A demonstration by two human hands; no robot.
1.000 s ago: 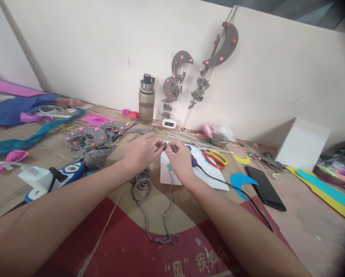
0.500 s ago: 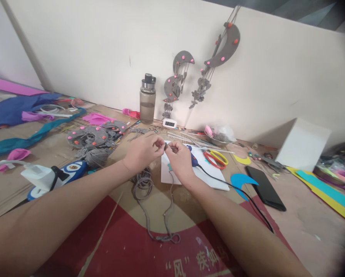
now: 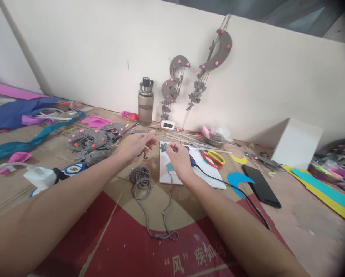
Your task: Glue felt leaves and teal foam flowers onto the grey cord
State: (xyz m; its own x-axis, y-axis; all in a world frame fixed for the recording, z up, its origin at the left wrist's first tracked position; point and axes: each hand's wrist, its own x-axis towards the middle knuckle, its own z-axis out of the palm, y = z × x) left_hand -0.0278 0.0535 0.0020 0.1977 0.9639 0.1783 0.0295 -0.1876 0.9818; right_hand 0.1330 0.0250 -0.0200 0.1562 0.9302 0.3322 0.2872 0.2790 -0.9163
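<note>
My right hand pinches a small grey and teal piece above a white board. Its exact kind is too small to make out. To its left, my left hand is apart from it, fingers spread with nothing in them. Below that hand lies a loose coil of grey cord; a strand loops over the red-printed cardboard and runs up to the board under my right hand. A blue-handled tool with a black cable rests on the board, partly hidden by my right hand. Scissors with red and yellow handles lie beside it.
Grey crescents with pink dots are heaped at left, near a power strip. A water bottle and small clock stand by the wall, below hanging crescents. At right are a blue paper crescent and phone.
My left hand has let go of the small piece and moved left, its fingers opening. My right hand still holds the piece. The view has shifted slightly.
</note>
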